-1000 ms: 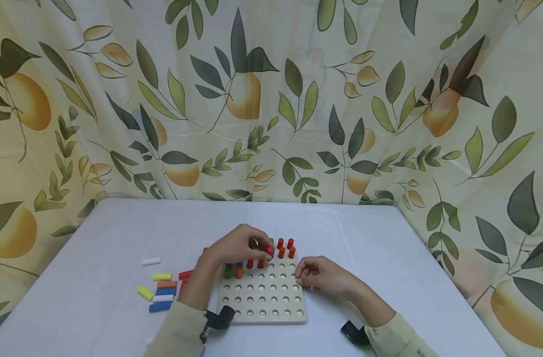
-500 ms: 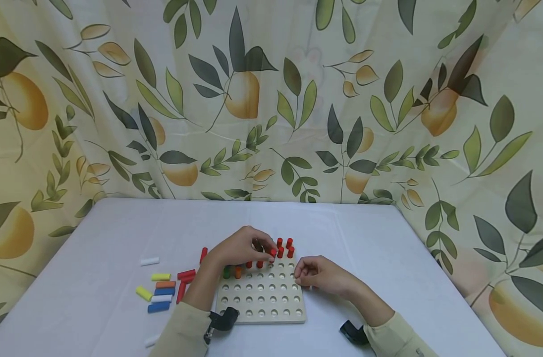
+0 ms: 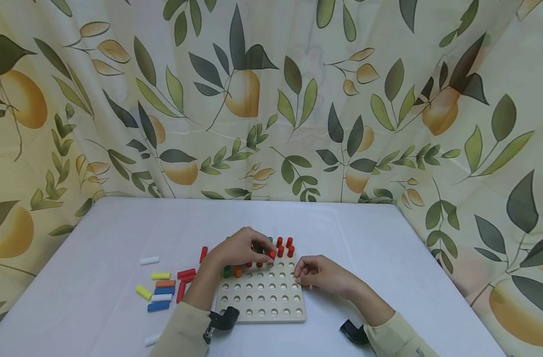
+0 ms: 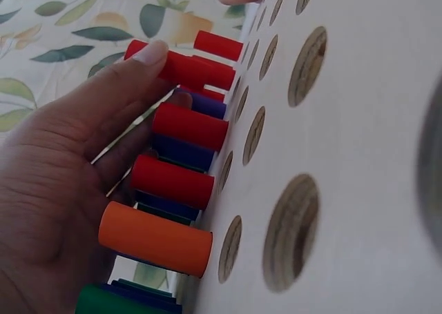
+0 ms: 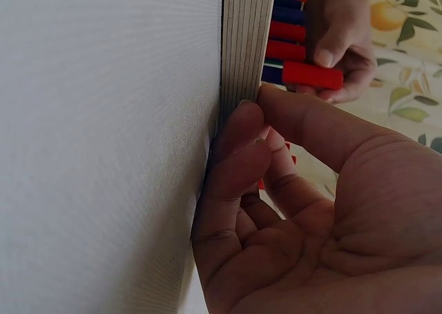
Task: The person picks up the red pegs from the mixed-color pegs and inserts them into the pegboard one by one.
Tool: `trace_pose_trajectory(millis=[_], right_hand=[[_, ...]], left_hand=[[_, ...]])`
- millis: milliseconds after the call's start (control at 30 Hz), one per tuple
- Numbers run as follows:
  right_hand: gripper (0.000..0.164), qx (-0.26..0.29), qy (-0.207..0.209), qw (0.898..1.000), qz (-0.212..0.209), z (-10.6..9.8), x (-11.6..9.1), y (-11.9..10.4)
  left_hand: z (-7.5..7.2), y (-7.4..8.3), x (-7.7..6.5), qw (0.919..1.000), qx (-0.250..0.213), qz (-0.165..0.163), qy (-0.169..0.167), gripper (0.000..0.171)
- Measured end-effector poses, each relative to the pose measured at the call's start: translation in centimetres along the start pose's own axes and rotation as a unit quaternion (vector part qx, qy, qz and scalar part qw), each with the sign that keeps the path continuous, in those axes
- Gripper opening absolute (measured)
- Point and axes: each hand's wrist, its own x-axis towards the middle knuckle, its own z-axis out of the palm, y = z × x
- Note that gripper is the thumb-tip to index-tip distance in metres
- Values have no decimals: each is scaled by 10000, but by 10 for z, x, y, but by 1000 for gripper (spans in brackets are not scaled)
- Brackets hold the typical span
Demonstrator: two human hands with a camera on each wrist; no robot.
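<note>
A pale wooden pegboard lies on the white table, its back rows filled with upright pegs. Between thumb and fingers, my left hand pinches a red peg over the board, in line with a row of standing pegs. That row includes an orange peg and a green peg in the left wrist view. Over at the board's right edge, my right hand grips the side, thumb at the top edge and curled fingers against the side. Its fingertips partly hide the board's edge in the right wrist view.
Loose pegs lie left of the board, among them a red peg, a yellow peg, a blue peg and a white peg. A leaf-and-fruit patterned curtain hangs behind the table.
The left hand has shifted slightly right with the red peg, which now sits a little lower at the end of its row. The right hand stays at the board's edge.
</note>
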Motion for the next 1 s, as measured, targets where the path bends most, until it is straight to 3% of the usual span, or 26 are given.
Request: trace_pose_trajectory(millis=[300, 1000], right_hand=[[8, 26, -20, 10000, -15, 0, -1, 0], [8, 20, 21, 10000, 52, 0, 1, -1]], left_hand=[[1, -4, 1, 9999, 27, 107, -38, 18], [-1, -10, -1, 9999, 95, -4, 72, 17]])
